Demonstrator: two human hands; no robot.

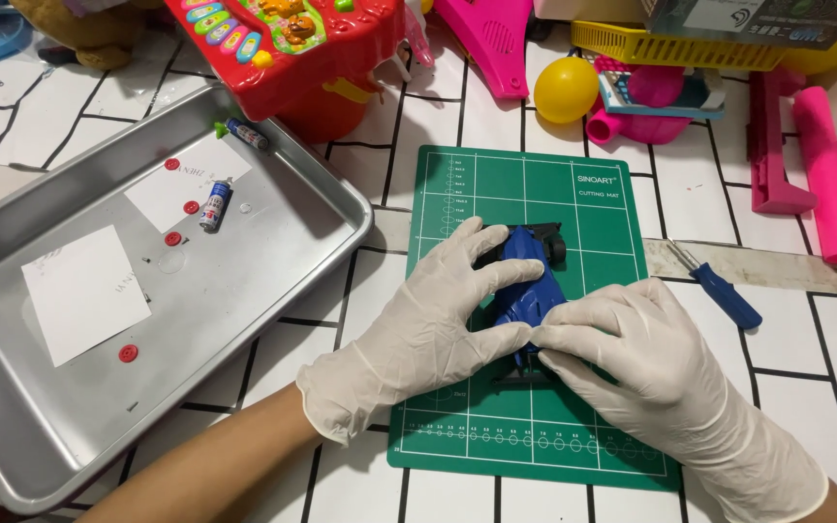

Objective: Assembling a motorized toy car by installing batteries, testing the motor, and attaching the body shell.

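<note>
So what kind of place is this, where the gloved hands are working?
Probably a toy repair or hobby workbench: a blue toy car on a green cutting mat, a metal tray holding batteries and small red parts, and plastic toys piled behind.

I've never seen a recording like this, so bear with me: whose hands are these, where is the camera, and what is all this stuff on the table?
There is no machine here. One camera sits on a person's head and looks down at their own two hands, both in white gloves. The left hand and the right hand together grip a blue toy car with black wheels, which rests on a green cutting mat. Right of the mat lies a blue-handled screwdriver. To the left is a metal tray holding small red round pieces, two small batteries and white paper squares. Along the far edge sit bright plastic toys, among them a red toy keyboard and a yellow ball.
</note>
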